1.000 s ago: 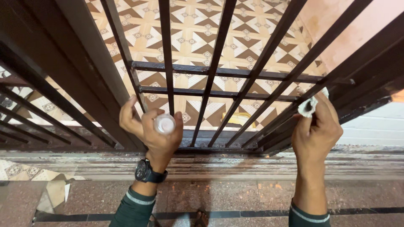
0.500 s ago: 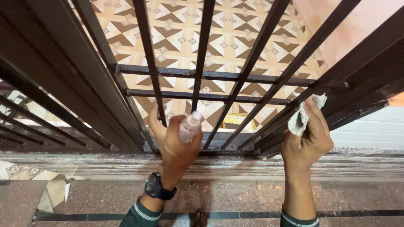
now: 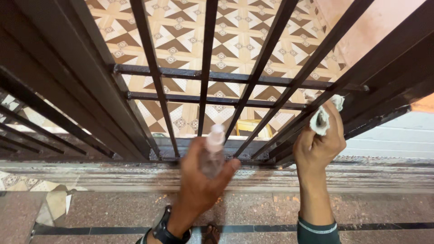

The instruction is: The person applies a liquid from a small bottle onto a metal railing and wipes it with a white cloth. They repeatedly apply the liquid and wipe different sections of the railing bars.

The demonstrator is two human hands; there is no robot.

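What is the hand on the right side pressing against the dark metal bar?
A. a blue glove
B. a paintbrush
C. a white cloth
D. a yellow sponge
C: the right hand grips a crumpled white cloth against a bar of the railing.

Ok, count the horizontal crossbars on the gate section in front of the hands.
2. The upper crossbar runs across the vertical bars; the lower crossbar sits just beneath it, ending near the right hand with the cloth. The side sections may hide more.
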